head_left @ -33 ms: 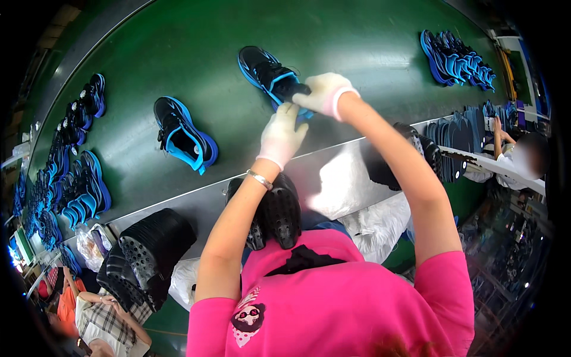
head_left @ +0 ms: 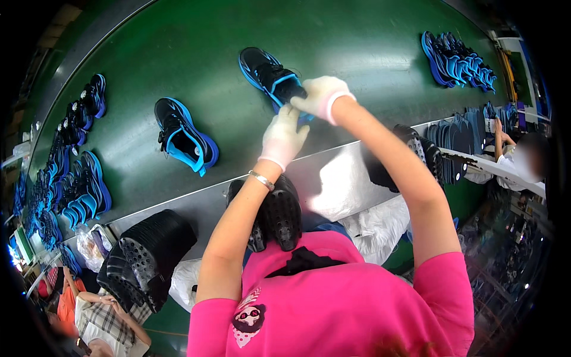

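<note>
A black sneaker with blue trim (head_left: 259,66) lies on the green table, toe pointing away to the left and heel toward me. My left hand (head_left: 285,138), in a white glove, has its fingers closed at the heel rim of this shoe. White-gloved too, my right hand (head_left: 323,97) is closed over the shoe's opening, thumb and fingers on the end of a black insole-like piece (head_left: 290,91) that sits mostly inside. Its full shape is hidden by the shoe and fingers. A second sneaker (head_left: 178,132) of the same kind rests to the left, its opening facing me.
Rows of similar sneakers stand at the left (head_left: 89,184) and far right (head_left: 443,59) of the green table (head_left: 357,35). Stacks of black insoles (head_left: 157,244) lie along the near ledge, with others (head_left: 281,211) before my chest. White plastic bags (head_left: 377,229) hang below. Other people sit both sides.
My right hand has shifted slightly left and down toward the shoe's heel. My left hand has moved slightly down, and the two hands' fingertips are closer together.
</note>
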{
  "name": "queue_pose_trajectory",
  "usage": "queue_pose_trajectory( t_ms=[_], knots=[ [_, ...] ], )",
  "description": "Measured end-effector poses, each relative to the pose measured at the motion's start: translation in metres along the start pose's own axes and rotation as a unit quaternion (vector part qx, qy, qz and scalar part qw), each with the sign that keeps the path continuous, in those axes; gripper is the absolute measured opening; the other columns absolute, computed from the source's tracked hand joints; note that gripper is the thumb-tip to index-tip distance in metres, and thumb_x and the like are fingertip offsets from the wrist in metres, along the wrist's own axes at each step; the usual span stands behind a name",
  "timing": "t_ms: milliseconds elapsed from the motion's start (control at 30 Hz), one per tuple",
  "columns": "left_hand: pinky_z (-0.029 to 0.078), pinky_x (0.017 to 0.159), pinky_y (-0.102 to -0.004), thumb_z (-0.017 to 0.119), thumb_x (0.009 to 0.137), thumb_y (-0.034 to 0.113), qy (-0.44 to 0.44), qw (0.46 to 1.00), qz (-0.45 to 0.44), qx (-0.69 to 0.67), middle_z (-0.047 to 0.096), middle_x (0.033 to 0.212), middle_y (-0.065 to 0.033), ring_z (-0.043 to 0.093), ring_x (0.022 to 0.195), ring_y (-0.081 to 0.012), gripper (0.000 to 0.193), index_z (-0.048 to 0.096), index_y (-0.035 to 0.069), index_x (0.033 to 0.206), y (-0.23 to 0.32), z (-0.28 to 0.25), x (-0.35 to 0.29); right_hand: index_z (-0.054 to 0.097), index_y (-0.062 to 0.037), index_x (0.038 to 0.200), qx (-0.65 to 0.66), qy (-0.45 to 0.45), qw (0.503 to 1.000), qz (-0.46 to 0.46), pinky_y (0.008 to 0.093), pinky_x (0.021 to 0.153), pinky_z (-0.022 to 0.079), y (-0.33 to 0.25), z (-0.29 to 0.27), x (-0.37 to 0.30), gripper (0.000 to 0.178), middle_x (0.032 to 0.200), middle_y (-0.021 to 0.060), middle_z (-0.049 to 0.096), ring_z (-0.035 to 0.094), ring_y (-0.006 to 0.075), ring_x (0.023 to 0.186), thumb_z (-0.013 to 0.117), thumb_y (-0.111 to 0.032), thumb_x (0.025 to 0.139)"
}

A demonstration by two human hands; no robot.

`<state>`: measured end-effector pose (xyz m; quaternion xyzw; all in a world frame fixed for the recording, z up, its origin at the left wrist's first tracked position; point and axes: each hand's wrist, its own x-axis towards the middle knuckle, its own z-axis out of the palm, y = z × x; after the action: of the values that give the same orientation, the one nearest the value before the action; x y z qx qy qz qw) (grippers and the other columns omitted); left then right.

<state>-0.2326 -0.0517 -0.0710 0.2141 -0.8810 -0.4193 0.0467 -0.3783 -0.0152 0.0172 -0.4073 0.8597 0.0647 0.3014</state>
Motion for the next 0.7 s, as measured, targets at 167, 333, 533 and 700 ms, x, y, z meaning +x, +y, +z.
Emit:
queue_pose_trajectory(
  t_ms=[167, 333, 533, 700],
  knots=[
    [0.051, 0.081, -0.0415, 0.06, 0.083, 0.033, -0.108, 0.979, -0.171, 0.017, 0.066, 0.101, -0.0196, 0.062, 0.097, -0.0367, 0.038, 0.059, 0.008, 0.113, 0.005, -0.003, 0.021, 0.067, -0.0052, 0.093, 0.023, 0.039, 0.999, 0.019, 0.0421, 0.08, 0.052, -0.029, 0.024, 0.014, 0.037, 0.095, 0.0169, 0.068, 0.066, 0.0336, 0.089, 0.053, -0.038, 0.085],
    [0.051, 0.081, -0.042, 0.055, 0.084, 0.038, -0.148, 0.975, -0.161, 0.049, 0.068, 0.101, -0.0157, 0.063, 0.097, -0.0355, 0.031, 0.067, 0.013, 0.098, -0.021, 0.015, 0.035, 0.067, -0.0023, 0.092, 0.085, 0.083, 0.991, 0.068, 0.0427, 0.079, 0.053, -0.034, 0.058, 0.042, 0.031, 0.097, 0.0203, 0.067, 0.066, 0.0362, 0.089, 0.053, -0.029, 0.086],
    [0.05, 0.083, -0.0402, 0.054, 0.085, 0.039, -0.191, 0.964, -0.175, 0.064, 0.067, 0.107, -0.0151, 0.063, 0.1, -0.0342, 0.034, 0.066, 0.013, 0.103, -0.028, 0.013, 0.049, 0.068, -0.004, 0.092, 0.181, 0.067, 0.977, 0.091, 0.0434, 0.079, 0.051, -0.034, 0.061, 0.062, 0.024, 0.098, 0.022, 0.066, 0.063, 0.0393, 0.091, 0.053, -0.021, 0.085],
    [0.051, 0.08, -0.0405, 0.053, 0.085, 0.036, -0.179, 0.971, -0.15, 0.048, 0.068, 0.1, -0.0158, 0.064, 0.095, -0.0338, 0.033, 0.069, 0.01, 0.096, -0.03, 0.014, 0.054, 0.068, -0.0044, 0.089, 0.166, 0.065, 0.981, 0.078, 0.0438, 0.078, 0.051, -0.028, 0.064, 0.078, 0.024, 0.095, 0.0234, 0.065, 0.062, 0.04, 0.091, 0.053, -0.022, 0.085]
  ],
)
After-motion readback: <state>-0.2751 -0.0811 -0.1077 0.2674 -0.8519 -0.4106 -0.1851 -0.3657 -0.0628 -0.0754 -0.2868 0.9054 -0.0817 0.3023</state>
